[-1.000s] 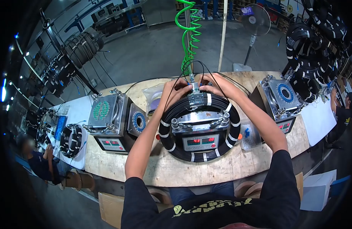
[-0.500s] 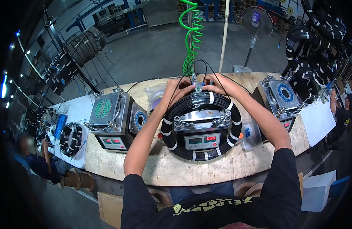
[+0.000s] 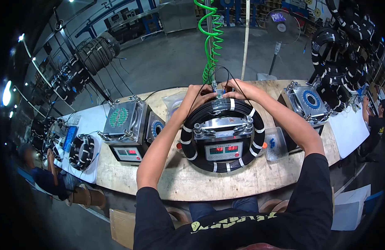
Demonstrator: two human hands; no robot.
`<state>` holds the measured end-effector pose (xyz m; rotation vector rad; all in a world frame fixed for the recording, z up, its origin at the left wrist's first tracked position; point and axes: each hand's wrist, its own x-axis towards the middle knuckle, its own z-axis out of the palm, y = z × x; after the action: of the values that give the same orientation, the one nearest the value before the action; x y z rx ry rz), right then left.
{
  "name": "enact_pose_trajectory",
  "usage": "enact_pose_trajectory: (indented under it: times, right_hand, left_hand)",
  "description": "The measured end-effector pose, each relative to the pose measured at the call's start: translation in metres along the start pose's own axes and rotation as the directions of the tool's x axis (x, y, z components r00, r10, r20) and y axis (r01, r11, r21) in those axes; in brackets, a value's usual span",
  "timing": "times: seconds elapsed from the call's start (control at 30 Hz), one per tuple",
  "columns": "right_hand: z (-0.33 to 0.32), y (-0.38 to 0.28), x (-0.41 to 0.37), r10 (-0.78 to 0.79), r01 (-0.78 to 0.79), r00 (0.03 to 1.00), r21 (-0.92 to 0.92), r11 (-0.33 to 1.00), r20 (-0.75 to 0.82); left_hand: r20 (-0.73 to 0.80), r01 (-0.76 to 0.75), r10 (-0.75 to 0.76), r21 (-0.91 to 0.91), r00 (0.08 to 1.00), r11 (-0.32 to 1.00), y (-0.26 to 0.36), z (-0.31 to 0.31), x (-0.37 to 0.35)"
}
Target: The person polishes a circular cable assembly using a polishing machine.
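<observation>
A coil of black cable point(image 3: 259, 139) bound with white tape leans around the front of the middle machine point(image 3: 223, 152), whose red digits are lit. Behind the coil's top, my left hand point(image 3: 199, 96) is closed, fingertips pinched at a cable end by the machine's top plate. My right hand point(image 3: 239, 90) is closed on the other cable end, where a bit of blue connector shows. A thin loop of black cable point(image 3: 219, 66) arches above both hands. The fingertips partly hide the connectors and the plate.
Similar machines stand left point(image 3: 122, 125) and right point(image 3: 309, 102) on the wooden table point(image 3: 171, 185). A clear plastic box point(image 3: 276, 143) holds small blue parts. A green coiled hose point(image 3: 209, 37) hangs behind. One person point(image 3: 46, 177) sits at left; another person point(image 3: 374, 125) is at right.
Both hands stay at the top plate with small finger shifts. The middle machine's display now shows digits on its left side too. The whole view has shifted slightly.
</observation>
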<state>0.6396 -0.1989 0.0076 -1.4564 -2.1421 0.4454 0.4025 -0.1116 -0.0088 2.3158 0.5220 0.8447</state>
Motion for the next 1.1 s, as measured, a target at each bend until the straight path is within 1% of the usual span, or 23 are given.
enact_pose_trajectory:
  times: [0.03,0.1,0.13,0.17,0.2,0.27,0.3,0.33,0.4,0.43,0.5,0.53,0.57,0.6,0.63,0.7,0.8,0.83,0.93,1.0,1.03,1.07,1.1]
  right_hand:
    - [0.003,0.005,0.0,0.012,-0.011,1.0,0.048,0.999,-0.007]
    - [0.004,0.012,-0.001,0.02,-0.02,1.0,0.05,0.999,0.001]
    - [0.004,0.013,0.0,0.022,-0.022,1.0,0.052,0.998,0.007]
    - [0.005,0.015,0.0,-0.014,0.015,0.999,0.022,1.0,-0.037]
    - [0.003,0.012,-0.001,-0.014,0.015,1.0,0.037,0.999,-0.019]
    - [-0.005,0.008,0.0,-0.007,0.006,1.0,0.072,0.997,0.016]
    - [-0.011,0.011,0.006,0.102,-0.126,0.981,0.139,0.982,0.166]
    - [-0.019,0.019,0.009,0.037,-0.058,0.979,0.1,0.993,0.199]
    - [-0.03,0.026,0.019,0.021,-0.033,0.986,0.07,0.997,0.164]
    - [-0.037,0.026,0.022,-0.002,0.004,0.997,-0.02,1.0,0.083]
    - [-0.036,0.02,0.026,0.199,-0.179,0.979,-0.322,0.93,0.032]
    - [-0.034,0.016,0.029,0.29,-0.264,0.957,-0.457,0.849,-0.014]
    - [-0.031,0.012,0.034,0.441,-0.353,0.897,-0.528,0.772,0.044]
    - [-0.027,0.01,0.042,0.51,-0.411,0.857,-0.504,0.76,0.07]
    - [-0.023,0.008,0.05,0.575,-0.466,0.812,-0.48,0.743,0.101]
    - [-0.028,0.006,0.054,0.612,-0.514,0.774,-0.403,0.757,0.161]
    - [-0.024,0.061,0.061,0.712,-0.702,0.691,-0.118,0.702,0.126]
    - [-0.033,0.071,0.059,0.727,-0.753,0.64,0.016,0.658,0.25]
    - [-0.031,0.092,0.043,0.702,-0.732,0.678,0.286,0.618,0.218]
    - [-0.027,0.092,0.041,0.701,-0.724,0.684,0.312,0.615,0.204]
    - [-0.025,0.097,0.04,0.702,-0.72,0.685,0.329,0.611,0.194]
    - [-0.023,0.104,0.037,0.706,-0.717,0.684,0.348,0.605,0.183]
    - [-0.018,0.12,0.031,0.713,-0.699,0.676,0.469,0.54,0.187]
  left_hand:
    - [0.007,0.018,-0.018,-0.002,1.0,1.0,0.0,0.001,0.001]
    - [0.022,0.054,-0.054,-0.004,0.998,0.999,-0.004,0.002,0.002]
    - [0.038,0.056,-0.054,-0.048,0.998,0.997,-0.006,0.002,0.002]
    - [0.054,0.061,-0.056,-0.093,0.997,0.994,-0.008,0.003,0.003]
    - [0.071,0.066,-0.057,-0.139,0.996,0.988,-0.01,0.004,0.003]
    - [0.084,0.04,-0.028,-0.136,0.996,0.99,-0.016,0.005,0.005]
    - [0.089,0.026,-0.014,-0.134,0.996,0.991,-0.017,0.006,0.006]
    - [0.089,0.029,-0.017,-0.138,0.996,0.99,-0.015,0.007,0.006]
    - [0.089,0.038,-0.026,-0.137,0.996,0.99,-0.013,0.004,0.004]
    - [0.091,0.068,-0.056,-0.136,0.994,0.988,-0.013,0.004,0.004]
    - [0.098,0.124,-0.111,-0.136,0.989,0.983,-0.017,0.005,0.001]
    - [0.086,0.077,-0.066,-0.127,0.994,0.989,-0.023,0.006,0.0]
    - [0.078,0.033,-0.024,-0.117,0.997,0.993,-0.031,0.007,-0.003]
    - [0.069,-0.011,0.019,-0.108,0.997,0.994,-0.028,0.007,-0.006]
    - [0.064,0.089,-0.076,-0.249,0.995,0.964,-0.025,0.007,-0.009]
    - [0.091,0.27,-0.261,-0.513,0.961,0.815,-0.016,0.007,-0.018]
    - [-0.012,0.115,-0.222,-0.826,0.975,0.552,-0.043,0.009,-0.046]
    - [-0.064,0.138,-0.279,-0.751,0.958,0.645,-0.042,0.006,-0.06]
    - [-0.329,0.168,-0.405,-0.561,0.853,0.811,-0.032,0.009,-0.112]
    - [-0.454,0.191,-0.364,-0.382,0.813,0.904,-0.011,0.022,-0.144]
    - [-0.48,0.232,-0.392,-0.359,0.785,0.904,-0.024,0.034,-0.161]
    - [-0.4,0.353,-0.47,-0.333,0.787,0.874,-0.018,0.038,-0.176]
    - [-0.482,0.303,-0.44,-0.337,0.757,0.891,-0.011,0.047,-0.182]
